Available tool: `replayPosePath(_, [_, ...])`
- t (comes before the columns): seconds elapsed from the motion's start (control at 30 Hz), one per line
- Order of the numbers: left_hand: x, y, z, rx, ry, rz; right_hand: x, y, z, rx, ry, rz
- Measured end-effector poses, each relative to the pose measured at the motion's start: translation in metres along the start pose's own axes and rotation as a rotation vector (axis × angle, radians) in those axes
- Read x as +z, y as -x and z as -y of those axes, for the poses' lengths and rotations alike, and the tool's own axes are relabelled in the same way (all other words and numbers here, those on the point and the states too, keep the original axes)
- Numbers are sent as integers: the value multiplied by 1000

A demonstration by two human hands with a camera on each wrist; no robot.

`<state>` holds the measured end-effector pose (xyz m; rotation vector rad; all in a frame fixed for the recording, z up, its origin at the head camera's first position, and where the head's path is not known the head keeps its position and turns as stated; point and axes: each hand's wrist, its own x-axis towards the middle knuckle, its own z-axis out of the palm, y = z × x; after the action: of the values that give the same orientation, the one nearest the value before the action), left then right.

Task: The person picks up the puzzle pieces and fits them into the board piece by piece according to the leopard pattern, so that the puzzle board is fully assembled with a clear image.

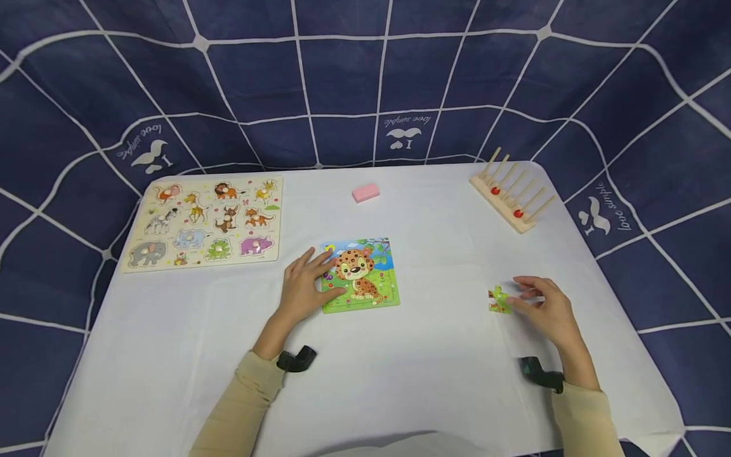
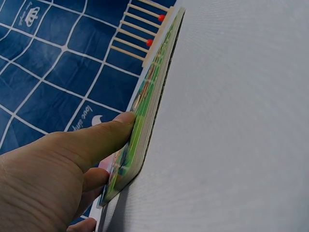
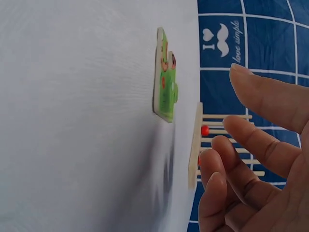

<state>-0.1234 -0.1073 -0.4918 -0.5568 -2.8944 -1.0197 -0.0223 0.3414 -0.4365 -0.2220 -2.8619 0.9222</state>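
Observation:
A square jigsaw puzzle (image 1: 365, 273) with a spotted leopard cub on green grass lies mid-table. My left hand (image 1: 304, 287) rests on its left side, fingers fairly straight and spread. In the left wrist view the thumb (image 2: 108, 133) touches the puzzle's top face near its edge. Off to the right lies a small green and orange jigsaw piece (image 1: 498, 301), flat on the cloth. Beside it hovers my right hand (image 1: 545, 311), fingers loosely bent. The right wrist view shows a gap between those fingers and the jigsaw piece (image 3: 165, 89), with nothing held.
An animal knob puzzle board (image 1: 208, 222) lies at the back left. A pink block (image 1: 366, 192) sits at the back middle. At the back right stands a wooden rack (image 1: 505, 203) with upright pegs and two red beads. Blue checked cloth (image 1: 342, 82) hangs behind the white table.

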Motion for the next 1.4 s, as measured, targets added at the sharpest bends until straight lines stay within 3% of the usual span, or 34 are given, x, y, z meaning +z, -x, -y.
replayPosePath(0.57, [0, 0, 0, 8, -8, -7, 10, 0, -3, 0, 22, 40])
replayPosePath(1.17, [1, 0, 2, 11, -3, -6, 14, 1, -8, 66, 45, 158])
replayPosePath(1.4, [2, 1, 3, 11, -2, -8, 15, 0, -6, 55, 61, 158])
